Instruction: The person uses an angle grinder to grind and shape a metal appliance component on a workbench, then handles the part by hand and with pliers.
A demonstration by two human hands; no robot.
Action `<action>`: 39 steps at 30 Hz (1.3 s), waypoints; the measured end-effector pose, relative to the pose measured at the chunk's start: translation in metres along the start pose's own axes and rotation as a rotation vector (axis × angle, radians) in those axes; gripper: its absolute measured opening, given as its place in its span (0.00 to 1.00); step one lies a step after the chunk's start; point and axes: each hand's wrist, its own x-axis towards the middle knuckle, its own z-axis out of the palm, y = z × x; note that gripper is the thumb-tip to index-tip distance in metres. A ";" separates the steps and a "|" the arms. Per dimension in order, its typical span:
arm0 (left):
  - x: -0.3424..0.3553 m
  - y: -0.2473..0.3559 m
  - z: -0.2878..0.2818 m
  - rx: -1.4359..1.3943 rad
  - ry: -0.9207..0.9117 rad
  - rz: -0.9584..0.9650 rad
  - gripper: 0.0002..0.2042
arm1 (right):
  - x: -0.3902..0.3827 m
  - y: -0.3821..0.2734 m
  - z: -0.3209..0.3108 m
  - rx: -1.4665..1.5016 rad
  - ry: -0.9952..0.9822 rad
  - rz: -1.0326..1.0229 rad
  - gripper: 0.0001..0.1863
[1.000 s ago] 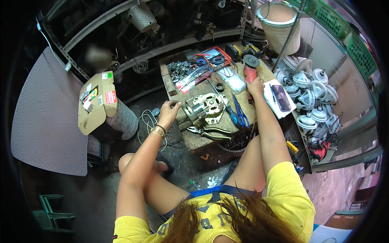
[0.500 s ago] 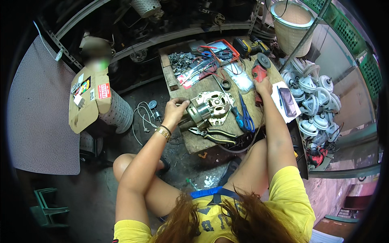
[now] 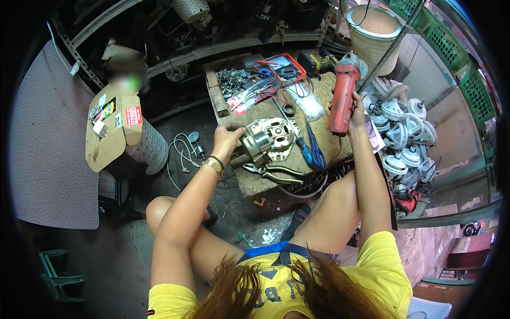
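Note:
My right hand [image 3: 358, 118] is wrapped around the body of a red angle grinder [image 3: 344, 100], raised above the right side of the wooden worktable [image 3: 248, 186]. The grinder's head points away from me, and its disc is hard to make out. At the table's left edge, the closed fingers of my left hand [image 3: 228, 139] grip the rim of a metal gear housing [image 3: 277, 137] with a shiny cylinder. Close to the housing lie black-and-yellow pliers [image 3: 284, 176], a blue screwdriver [image 3: 304, 151] and blue-handled scissors [image 3: 317, 155].
Small screws [image 3: 232, 81], a red tray [image 3: 293, 63] and a yellow-black power drill [image 3: 317, 63] sit toward the back. White plastic parts [image 3: 406, 125] are heaped at the right. A cardboard box [image 3: 114, 130] and a corded plug [image 3: 186, 170] are to the left.
My right hand has lifted the angle grinder off the table's right side, toward me and upright in view. My left hand stays on the housing. The view has shifted slightly.

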 end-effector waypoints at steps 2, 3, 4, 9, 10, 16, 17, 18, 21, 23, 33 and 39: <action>0.001 -0.003 0.001 -0.025 0.008 0.019 0.10 | -0.023 -0.014 0.022 -0.021 -0.089 0.113 0.29; 0.001 -0.003 0.000 -0.023 -0.004 0.016 0.11 | -0.032 -0.015 0.028 -0.034 -0.134 0.171 0.29; 0.002 -0.002 0.002 -0.020 -0.023 0.017 0.11 | -0.040 -0.007 0.024 -0.084 -0.033 0.197 0.31; -0.005 -0.001 0.011 0.085 0.142 0.193 0.14 | -0.061 0.013 0.037 -0.120 -0.169 0.285 0.33; -0.012 0.006 0.017 0.216 0.226 0.325 0.15 | -0.065 0.012 0.042 -0.107 -0.186 0.292 0.33; -0.078 0.041 0.065 0.120 -0.349 0.517 0.30 | -0.077 0.013 0.091 0.067 -0.250 0.170 0.35; -0.085 0.031 0.076 -0.041 -0.505 0.416 0.37 | -0.077 0.015 0.098 0.076 -0.288 0.171 0.35; -0.094 0.030 0.088 -0.335 -0.652 0.176 0.40 | -0.076 0.018 0.101 0.090 -0.308 0.184 0.36; -0.103 0.038 0.108 -0.437 -0.554 0.163 0.36 | -0.079 0.032 0.110 0.080 -0.251 0.130 0.34; -0.105 0.039 0.108 -0.417 -0.509 0.254 0.33 | -0.076 0.038 0.105 0.047 -0.280 0.145 0.32; -0.102 0.016 0.107 0.029 -0.241 0.252 0.33 | -0.075 0.052 0.107 -0.270 0.012 0.144 0.21; -0.125 -0.002 0.111 -0.125 -0.237 -0.030 0.36 | -0.086 0.053 0.107 -0.496 0.084 0.007 0.21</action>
